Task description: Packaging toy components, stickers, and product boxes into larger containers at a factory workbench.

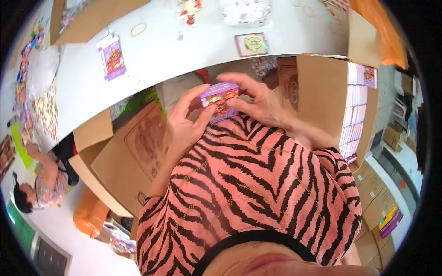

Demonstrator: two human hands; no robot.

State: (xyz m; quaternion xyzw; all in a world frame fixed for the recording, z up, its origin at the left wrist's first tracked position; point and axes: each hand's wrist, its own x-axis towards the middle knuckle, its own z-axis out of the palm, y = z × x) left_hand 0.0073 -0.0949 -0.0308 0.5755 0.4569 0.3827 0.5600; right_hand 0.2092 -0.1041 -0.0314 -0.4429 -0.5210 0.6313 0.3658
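Observation:
A small purple printed box [220, 96] sits between both my hands, held close against my pink black-striped shirt. My left hand [186, 120] grips its left side, thumb on the front and fingers behind. My right hand [253, 99] wraps over its top and right end. Both hands hover just below the edge of the white table [184, 50].
On the table lie a flat purple box [112, 56], a square card [251, 44], a rubber band [138, 29] and printed sheets. An open carton [322, 92] holding stacked boxes stands right. A cardboard box [133, 152] lies left. Another person [43, 179] sits at far left.

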